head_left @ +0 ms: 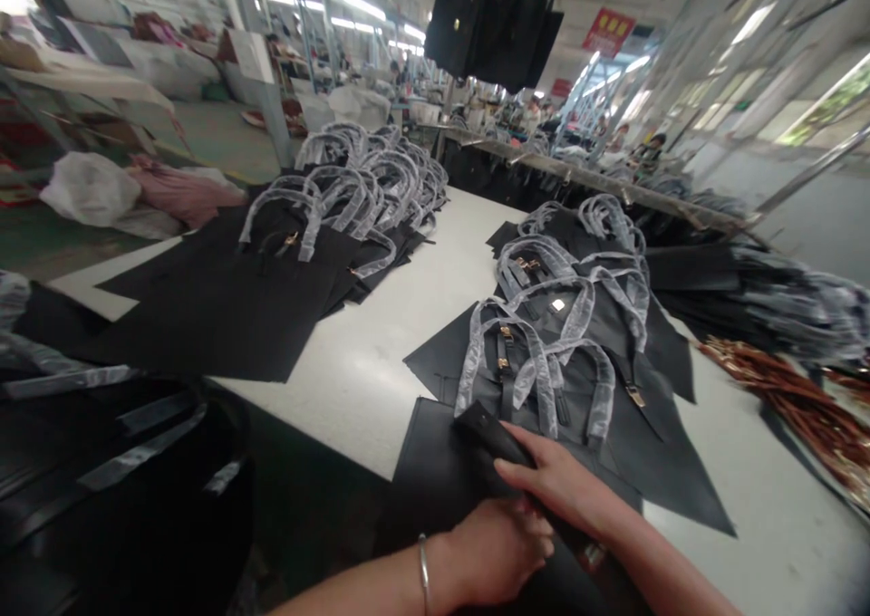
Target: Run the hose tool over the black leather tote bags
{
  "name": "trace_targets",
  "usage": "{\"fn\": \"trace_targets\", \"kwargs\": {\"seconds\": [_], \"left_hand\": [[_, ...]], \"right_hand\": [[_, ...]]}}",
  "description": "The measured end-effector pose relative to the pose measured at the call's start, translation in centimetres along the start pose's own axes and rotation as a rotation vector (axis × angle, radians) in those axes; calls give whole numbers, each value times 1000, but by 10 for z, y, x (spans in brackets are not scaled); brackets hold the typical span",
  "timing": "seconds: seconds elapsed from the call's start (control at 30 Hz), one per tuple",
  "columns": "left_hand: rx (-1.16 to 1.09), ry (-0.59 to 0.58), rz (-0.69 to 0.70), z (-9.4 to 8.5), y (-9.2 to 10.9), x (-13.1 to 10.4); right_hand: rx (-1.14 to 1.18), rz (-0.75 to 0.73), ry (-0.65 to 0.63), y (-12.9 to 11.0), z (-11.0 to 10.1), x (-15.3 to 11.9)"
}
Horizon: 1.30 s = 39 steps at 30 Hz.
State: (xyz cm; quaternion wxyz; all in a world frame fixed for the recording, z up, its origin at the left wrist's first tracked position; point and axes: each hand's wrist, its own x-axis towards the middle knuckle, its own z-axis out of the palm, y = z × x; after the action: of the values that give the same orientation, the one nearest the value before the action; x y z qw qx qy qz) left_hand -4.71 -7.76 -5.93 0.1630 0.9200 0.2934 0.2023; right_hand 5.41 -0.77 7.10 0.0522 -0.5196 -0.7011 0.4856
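At the table's near edge my left hand [499,548], with a silver bangle at its wrist, is closed on a black leather piece [493,435]. My right hand [554,476] wraps round the same piece just above and to the right, thumb on top. The folded piece slants from upper left to lower right over a flat black panel [428,453]. Right beyond my hands lie black bag panels [652,426] with plastic-wrapped handles [544,371] and gold buckles. What my left fingers pinch is partly hidden.
Another pile of black panels [231,299] with wrapped handles lies across the white table [360,353]. More wrapped handles and black pieces sit at lower left. Brown straps [795,399] lie at right. Black pieces [489,27] hang overhead. People sit far back.
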Motion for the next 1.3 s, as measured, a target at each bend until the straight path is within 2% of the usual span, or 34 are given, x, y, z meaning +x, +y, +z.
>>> {"fn": "trace_targets", "kwargs": {"seconds": [0.07, 0.17, 0.2, 0.27, 0.43, 0.67, 0.9, 1.1, 1.3], "left_hand": [[-30, 148, -190, -19, -15, -12], [49, 424, -622, -50, -44, -23], [95, 463, -725, -58, -54, -24], [168, 459, -833, -68, -71, -21], [213, 383, -875, -72, -95, -6], [293, 332, -830, -69, -102, -1], [21, 293, -814, -80, -114, 1], [-116, 355, -892, -93, -117, 4], [-261, 477, -923, -81, -119, 7]], "right_hand": [[43, 28, 34, 5, 1, -2], [78, 83, 105, 14, -2, -11], [76, 95, 130, 16, -3, -16], [69, 114, 162, 17, -5, -24], [71, 127, 146, 17, 0, -39], [75, 137, 133, 32, 12, -41], [86, 130, 113, 25, 12, -44], [149, 96, 83, 15, 15, -42], [301, 63, 3, 13, 13, -33]]}}
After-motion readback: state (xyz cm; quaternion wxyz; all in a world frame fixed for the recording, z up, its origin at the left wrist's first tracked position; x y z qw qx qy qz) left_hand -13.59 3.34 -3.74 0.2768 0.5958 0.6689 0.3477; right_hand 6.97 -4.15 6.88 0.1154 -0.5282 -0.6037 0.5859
